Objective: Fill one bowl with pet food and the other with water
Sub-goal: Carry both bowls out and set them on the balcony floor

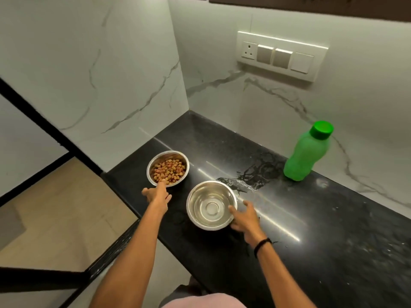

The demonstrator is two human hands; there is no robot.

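Two steel bowls stand on the black counter (322, 241). The far left bowl (153, 162) holds brown pet food kibble (169, 171). The nearer bowl (231, 196) has a shiny inside, and I cannot tell how much water is in it. My left hand (158, 196) reaches to the food bowl's near rim; the fingertips touch it and the thumb sticks out to the left. My right hand (245, 218) is at the nearer bowl's right side, with the thumb against the rim and the fingers spread. A green bottle (308, 156) with its cap on stands at the back right.
A puddle of spilled water (251, 176) lies on the counter between the nearer bowl and the bottle. Marble walls close the corner behind and to the left. A switch panel (280, 55) is on the back wall. The counter's left edge drops to the floor (57, 218).
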